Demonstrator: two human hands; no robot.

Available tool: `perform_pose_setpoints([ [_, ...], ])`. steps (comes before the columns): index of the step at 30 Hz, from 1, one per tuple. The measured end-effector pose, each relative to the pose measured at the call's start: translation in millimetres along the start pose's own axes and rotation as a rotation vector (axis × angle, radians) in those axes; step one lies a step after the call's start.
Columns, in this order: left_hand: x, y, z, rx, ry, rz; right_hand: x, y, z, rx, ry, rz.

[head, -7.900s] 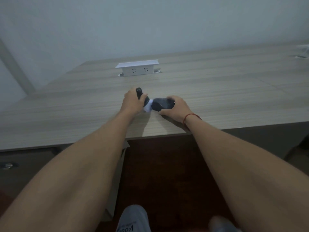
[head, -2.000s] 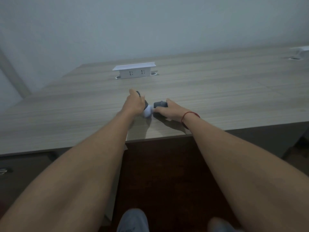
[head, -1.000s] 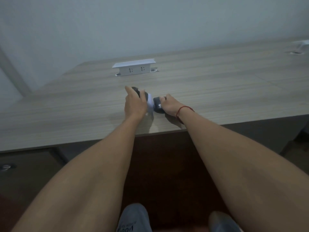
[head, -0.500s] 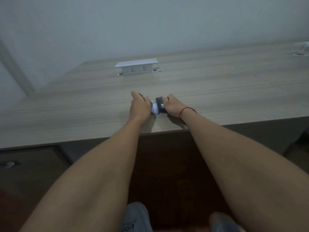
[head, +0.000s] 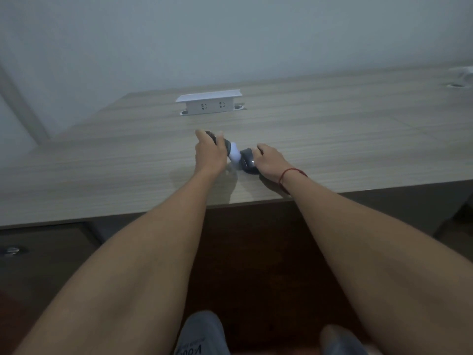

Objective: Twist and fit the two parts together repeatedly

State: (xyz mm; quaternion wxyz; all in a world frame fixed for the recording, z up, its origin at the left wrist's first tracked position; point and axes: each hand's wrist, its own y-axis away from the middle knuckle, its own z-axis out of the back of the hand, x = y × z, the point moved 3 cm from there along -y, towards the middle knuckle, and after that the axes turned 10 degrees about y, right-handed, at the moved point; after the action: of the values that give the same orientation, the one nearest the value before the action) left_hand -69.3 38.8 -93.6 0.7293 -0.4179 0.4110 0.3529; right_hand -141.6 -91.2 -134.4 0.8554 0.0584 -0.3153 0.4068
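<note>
My left hand [head: 210,156] grips a dark handle-shaped tool [head: 223,144] with a white tip [head: 235,155] that points right and down. That white tip meets a dark rounded object [head: 247,162], perhaps a computer mouse, lying on the wooden desk [head: 345,139]. My right hand [head: 270,160] holds this dark object from its right side, fingers curled over its top. A red string is tied around my right wrist. Both hands sit near the desk's front edge.
A white pop-up socket box [head: 208,103] stands on the desk behind the hands. A white object [head: 464,73] shows at the far right edge. A pale wall rises behind the desk. My knees and a dark floor lie below.
Both hands stay on the same two objects. The left hand has shifted slightly left and away, so more of the tool's white tip shows between the hands.
</note>
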Motion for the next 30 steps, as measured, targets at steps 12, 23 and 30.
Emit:
perform_pose_setpoints([
  [12,-4,2,-9,-0.034,-0.085,0.066,6,13,3,-0.021,-0.078,0.046],
  [23,13,-7,-7,0.042,-0.198,0.054,7,19,4,-0.028,-0.047,0.024],
  [30,-6,-22,5,-0.041,-0.118,-0.097,2,22,6,0.059,-0.077,0.038],
])
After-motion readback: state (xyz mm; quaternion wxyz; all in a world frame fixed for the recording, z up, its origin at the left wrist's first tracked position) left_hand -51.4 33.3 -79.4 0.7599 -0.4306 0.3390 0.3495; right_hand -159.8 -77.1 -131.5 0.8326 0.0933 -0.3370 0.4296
